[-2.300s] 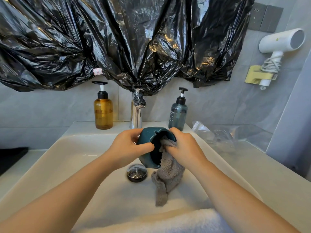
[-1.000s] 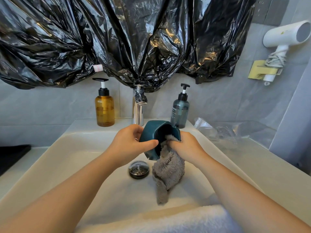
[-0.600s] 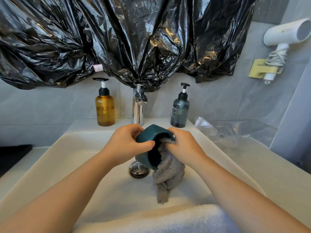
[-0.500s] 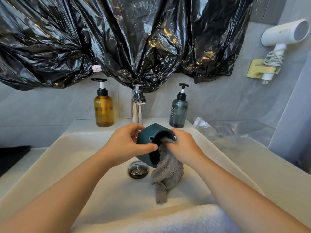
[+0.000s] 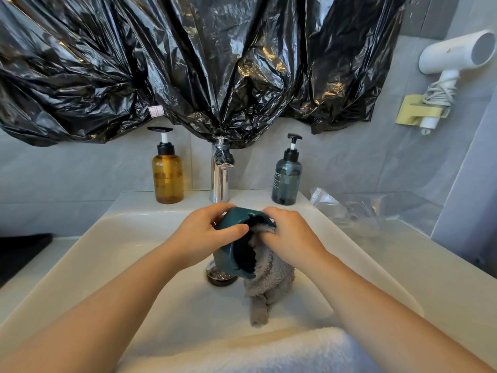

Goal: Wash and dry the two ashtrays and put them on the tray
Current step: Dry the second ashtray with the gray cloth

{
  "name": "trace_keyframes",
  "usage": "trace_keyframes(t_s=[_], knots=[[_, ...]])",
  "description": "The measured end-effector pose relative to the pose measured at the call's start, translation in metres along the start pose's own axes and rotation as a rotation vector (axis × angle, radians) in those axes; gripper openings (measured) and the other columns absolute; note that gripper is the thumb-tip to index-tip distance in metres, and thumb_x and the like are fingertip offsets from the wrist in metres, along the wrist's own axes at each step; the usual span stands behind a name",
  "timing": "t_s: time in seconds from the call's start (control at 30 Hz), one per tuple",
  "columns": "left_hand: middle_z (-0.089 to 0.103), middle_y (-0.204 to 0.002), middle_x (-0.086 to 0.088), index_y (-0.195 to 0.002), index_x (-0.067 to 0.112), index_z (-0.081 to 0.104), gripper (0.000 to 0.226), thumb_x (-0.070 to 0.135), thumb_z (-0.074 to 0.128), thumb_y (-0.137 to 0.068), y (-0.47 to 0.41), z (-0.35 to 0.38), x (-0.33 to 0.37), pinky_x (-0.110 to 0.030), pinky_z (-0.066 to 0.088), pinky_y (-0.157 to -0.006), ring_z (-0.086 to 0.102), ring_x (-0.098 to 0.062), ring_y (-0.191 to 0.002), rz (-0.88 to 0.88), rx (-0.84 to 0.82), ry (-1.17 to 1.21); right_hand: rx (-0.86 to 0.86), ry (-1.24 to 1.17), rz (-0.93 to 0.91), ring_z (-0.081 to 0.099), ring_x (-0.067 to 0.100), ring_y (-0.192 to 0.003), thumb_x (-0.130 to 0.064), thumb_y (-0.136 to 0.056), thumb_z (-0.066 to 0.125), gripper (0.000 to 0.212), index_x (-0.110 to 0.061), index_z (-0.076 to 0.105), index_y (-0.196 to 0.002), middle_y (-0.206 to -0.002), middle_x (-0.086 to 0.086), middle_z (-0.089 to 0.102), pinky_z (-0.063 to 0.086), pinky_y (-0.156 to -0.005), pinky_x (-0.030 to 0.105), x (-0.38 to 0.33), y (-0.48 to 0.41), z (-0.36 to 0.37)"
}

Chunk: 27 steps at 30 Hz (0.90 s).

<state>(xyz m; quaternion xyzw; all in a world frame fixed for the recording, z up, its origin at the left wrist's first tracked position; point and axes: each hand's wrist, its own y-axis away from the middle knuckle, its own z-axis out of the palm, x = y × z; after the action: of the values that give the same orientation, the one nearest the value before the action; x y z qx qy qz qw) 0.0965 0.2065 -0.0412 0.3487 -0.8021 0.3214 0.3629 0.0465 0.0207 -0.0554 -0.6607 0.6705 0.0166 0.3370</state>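
Teal ashtray (image 5: 233, 254) gripped by left hand (image 5: 205, 235), right hand (image 5: 291, 236) clutching cloth (image 5: 272, 281) (bottle (image 5: 286, 181): "…POO")

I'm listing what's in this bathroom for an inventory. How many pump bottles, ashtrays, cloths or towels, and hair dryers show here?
Pump bottles: 2, amber bottle and blue-grey bottle
Ashtrays: 1, teal ashtray in the left hand
Cloths and towels: 2, grey cloth in the right hand, white towel
Hair dryers: 1, white hair dryer
Total: 6

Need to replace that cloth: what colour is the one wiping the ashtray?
The cloth is grey; the head view shows it best.
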Motion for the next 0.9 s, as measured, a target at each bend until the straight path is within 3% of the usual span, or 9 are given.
trace_keyframes(t_s=[0.1, 0.2, 0.3, 0.4, 0.47, 0.57, 0.7, 0.8, 0.9], knots=[[0.064, -0.108, 0.005, -0.119, 0.027, 0.055, 0.053, 0.049, 0.074, -0.074, -0.001, -0.003, -0.003, -0.022, 0.053, -0.076, 0.061, -0.01, -0.098, -0.094, -0.015, -0.03, 0.03, -0.039, 0.08, 0.061, 0.019, -0.088, -0.016, -0.088, 0.058, 0.015, -0.019, 0.065, -0.102, -0.094, -0.002, 0.067, 0.042, -0.065, 0.028, 0.009, -0.002, 0.0], [0.071, -0.098, 0.003, -0.107, 0.019, 0.064, 0.041, 0.041, 0.076, -0.075, -0.003, 0.001, -0.002, -0.032, 0.058, -0.082, 0.067, -0.013, -0.092, -0.085, 0.046, 0.004, 0.062, -0.133, 0.163, 0.062, 0.02, -0.083, -0.02, -0.088, 0.058, 0.009, -0.018, 0.066, -0.093, -0.086, 0.0, 0.067, 0.047, -0.066, 0.031, 0.015, -0.004, -0.002], [0.073, -0.091, -0.001, -0.101, 0.017, 0.067, 0.032, 0.036, 0.074, -0.077, -0.003, 0.002, 0.0, -0.035, 0.06, -0.078, 0.07, -0.016, -0.086, -0.031, 0.106, 0.013, 0.059, -0.218, 0.203, 0.063, 0.017, -0.078, -0.031, -0.089, 0.062, 0.014, -0.018, 0.068, -0.087, -0.081, -0.001, 0.068, 0.051, -0.069, 0.036, 0.013, -0.004, 0.0], [0.073, -0.086, -0.004, -0.092, 0.017, 0.068, 0.026, 0.041, 0.071, -0.08, -0.004, 0.002, 0.0, -0.036, 0.058, -0.074, 0.068, -0.019, -0.083, -0.039, 0.134, -0.04, 0.083, -0.242, 0.268, 0.051, 0.01, -0.06, -0.051, -0.083, 0.068, 0.035, -0.018, 0.063, -0.073, -0.065, -0.005, 0.057, 0.034, -0.053, 0.027, 0.011, -0.003, -0.001], [0.07, -0.081, -0.007, -0.087, 0.014, 0.068, 0.03, 0.044, 0.066, -0.083, -0.005, 0.002, -0.003, -0.032, 0.052, -0.067, 0.065, -0.021, -0.077, -0.095, 0.198, -0.036, 0.112, -0.266, 0.319, 0.057, 0.008, -0.072, -0.058, -0.074, 0.073, 0.043, -0.02, 0.064, -0.091, -0.08, -0.005, 0.062, 0.036, -0.056, 0.022, 0.008, -0.002, -0.005], [0.067, -0.084, -0.017, -0.089, 0.004, 0.068, 0.045, 0.047, 0.058, -0.087, -0.007, -0.001, -0.006, -0.034, 0.046, -0.065, 0.057, -0.021, -0.073, -0.195, 0.277, -0.005, 0.055, -0.525, 0.363, 0.063, 0.015, -0.081, -0.048, -0.069, 0.082, 0.051, -0.022, 0.056, -0.104, -0.094, 0.002, 0.061, 0.046, -0.063, 0.024, 0.0, 0.0, -0.011], [0.066, -0.08, -0.011, -0.087, 0.007, 0.066, 0.041, 0.047, 0.056, -0.089, -0.009, -0.006, -0.007, -0.036, 0.054, -0.067, 0.06, -0.022, -0.075, -0.242, 0.318, 0.041, -0.041, -0.746, 0.317, 0.063, 0.017, -0.075, -0.021, -0.076, 0.081, 0.024, -0.016, 0.061, -0.09, -0.085, 0.005, 0.064, 0.053, -0.061, 0.026, -0.005, 0.0, -0.013], [0.063, -0.074, -0.005, -0.086, 0.008, 0.065, 0.041, 0.048, 0.057, -0.088, -0.009, -0.004, -0.007, -0.029, 0.045, -0.059, 0.056, -0.018, -0.069, -0.22, 0.293, -0.038, 0.081, -0.706, 0.288, 0.059, 0.014, -0.063, -0.014, -0.083, 0.074, 0.011, -0.011, 0.065, -0.077, -0.071, 0.004, 0.065, 0.046, -0.049, 0.02, -0.007, -0.001, -0.011], [0.067, -0.082, -0.007, -0.091, 0.011, 0.065, 0.043, 0.053, 0.056, -0.087, -0.01, 0.002, -0.008, -0.033, 0.051, -0.067, 0.061, -0.02, -0.078, -0.231, 0.226, -0.088, 0.27, -0.685, 0.297, 0.061, 0.014, -0.064, -0.021, -0.083, 0.074, 0.012, -0.012, 0.068, -0.078, -0.073, 0.005, 0.068, 0.046, -0.049, 0.02, -0.003, -0.002, -0.009]])
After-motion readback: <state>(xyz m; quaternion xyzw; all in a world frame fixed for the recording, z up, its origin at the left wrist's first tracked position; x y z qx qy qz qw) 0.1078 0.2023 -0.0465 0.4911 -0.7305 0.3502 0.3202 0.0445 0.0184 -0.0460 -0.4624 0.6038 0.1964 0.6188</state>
